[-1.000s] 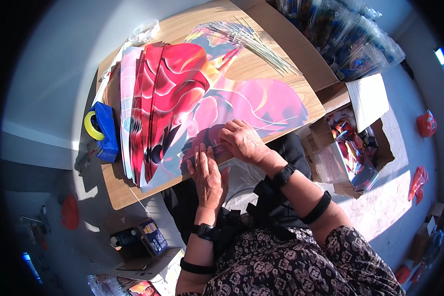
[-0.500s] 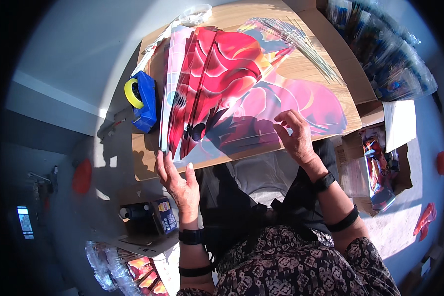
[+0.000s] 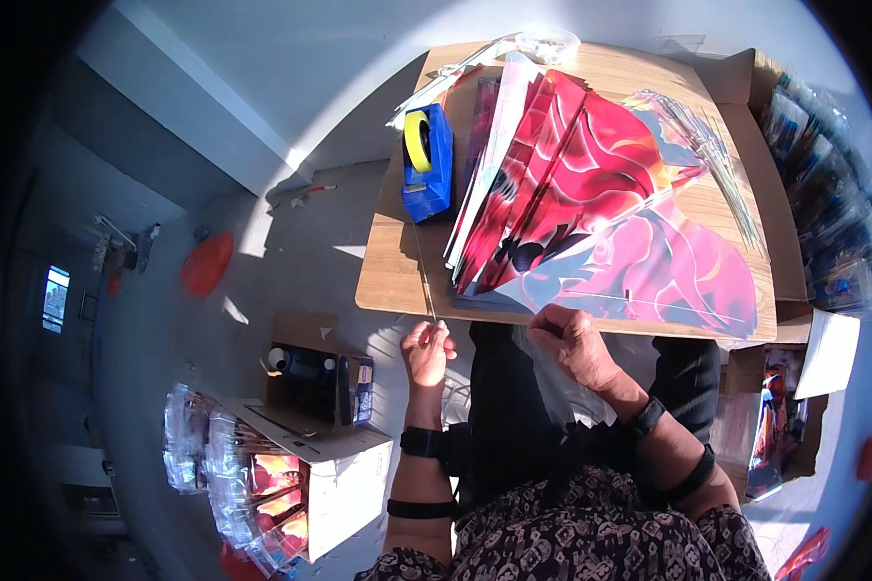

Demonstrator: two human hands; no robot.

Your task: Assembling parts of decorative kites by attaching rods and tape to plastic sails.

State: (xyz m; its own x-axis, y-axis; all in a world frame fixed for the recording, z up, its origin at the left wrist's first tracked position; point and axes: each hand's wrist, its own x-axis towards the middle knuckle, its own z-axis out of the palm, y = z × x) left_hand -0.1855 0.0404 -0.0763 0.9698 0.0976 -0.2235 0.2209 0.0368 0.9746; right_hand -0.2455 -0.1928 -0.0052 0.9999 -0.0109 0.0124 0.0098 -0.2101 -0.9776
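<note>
"Sheets (image 3: 581, 165) are laid where?"
"On the table (image 3: 383, 276), just beyond the right hand (image 3: 574, 341)."
"And the grips?"
"Hands apart: a strand (image 3: 426, 281) is pinched by the left hand (image 3: 426, 355); the right's cannot be told."

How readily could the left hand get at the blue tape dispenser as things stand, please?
Probably yes: the tape dispenser stands on the left side of the table, beyond the left hand, and only a thin strip seems to lie between them.
</note>
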